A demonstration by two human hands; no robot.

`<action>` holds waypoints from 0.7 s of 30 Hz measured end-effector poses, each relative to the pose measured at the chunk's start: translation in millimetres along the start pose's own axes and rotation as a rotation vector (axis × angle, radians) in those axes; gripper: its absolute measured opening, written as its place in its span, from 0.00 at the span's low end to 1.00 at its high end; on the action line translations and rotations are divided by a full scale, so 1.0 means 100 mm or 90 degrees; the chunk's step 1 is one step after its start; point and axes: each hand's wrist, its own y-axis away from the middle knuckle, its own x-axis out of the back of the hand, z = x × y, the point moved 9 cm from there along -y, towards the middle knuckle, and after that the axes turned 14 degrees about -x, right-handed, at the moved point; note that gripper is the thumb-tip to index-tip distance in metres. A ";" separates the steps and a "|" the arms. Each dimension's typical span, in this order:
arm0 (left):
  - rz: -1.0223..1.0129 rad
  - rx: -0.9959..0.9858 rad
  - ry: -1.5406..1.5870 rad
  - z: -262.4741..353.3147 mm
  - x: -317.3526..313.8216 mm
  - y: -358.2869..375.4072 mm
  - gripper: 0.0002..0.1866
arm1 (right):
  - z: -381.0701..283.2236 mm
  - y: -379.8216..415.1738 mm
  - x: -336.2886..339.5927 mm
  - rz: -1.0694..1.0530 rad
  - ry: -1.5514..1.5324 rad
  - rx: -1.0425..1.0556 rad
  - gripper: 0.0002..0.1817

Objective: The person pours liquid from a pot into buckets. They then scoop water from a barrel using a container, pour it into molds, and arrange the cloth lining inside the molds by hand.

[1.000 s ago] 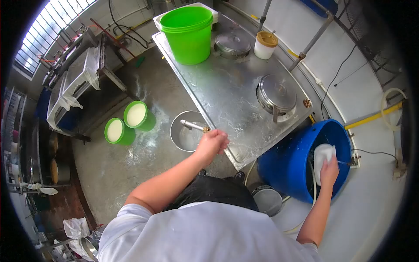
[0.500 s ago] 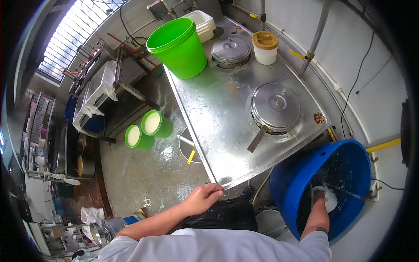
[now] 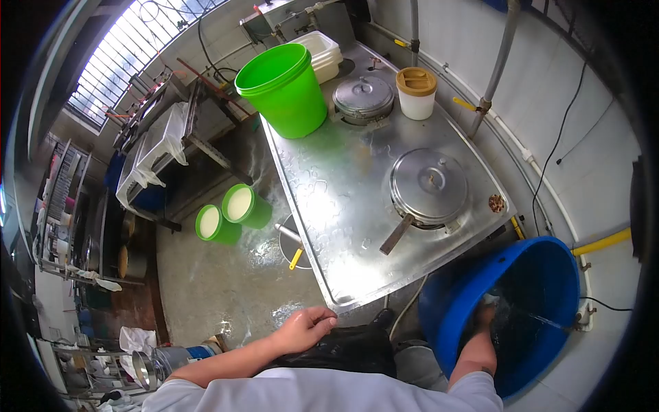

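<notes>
My left hand is closed in a loose fist by the near corner of the steel worktop; nothing shows in its fingers. My right hand reaches down inside a large blue tub. A bit of a white rounded object shows at its fingers; the rest is hidden by the hand and the shade. A thin stream of water runs into the tub from the right wall. On the worktop, a lidded steel pot with a brown handle sits nearest me.
A big green bucket, another lidded pot and a white tub with a brown lid stand farther back. On the wet floor are two green buckets of pale liquid. Yellow-handled tools lie in a basin beside the worktop.
My right hand has moved left within the blue tub, and the white object, plainly visible before, is now mostly hidden. My left hand has shifted slightly down and left. The view has tilted a little.
</notes>
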 end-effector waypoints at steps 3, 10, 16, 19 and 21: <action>0.053 -0.029 0.047 0.01 0.09 0.16 0.15 | 0.08 -0.04 0.43 0.074 -0.167 -0.048 0.36; 0.053 -0.075 0.013 0.01 0.43 0.62 0.14 | -0.46 1.49 2.62 0.132 -0.495 -0.101 0.23; 0.070 -0.170 0.003 -0.31 1.03 1.29 0.15 | -1.07 3.81 4.59 0.281 -0.434 0.187 0.19; 0.080 -0.196 0.026 -0.64 1.34 1.66 0.16 | -1.53 4.90 5.02 0.365 -0.309 0.352 0.18; 0.092 -0.198 0.054 -0.86 1.57 1.89 0.16 | -1.74 5.33 4.97 0.336 -0.272 0.376 0.19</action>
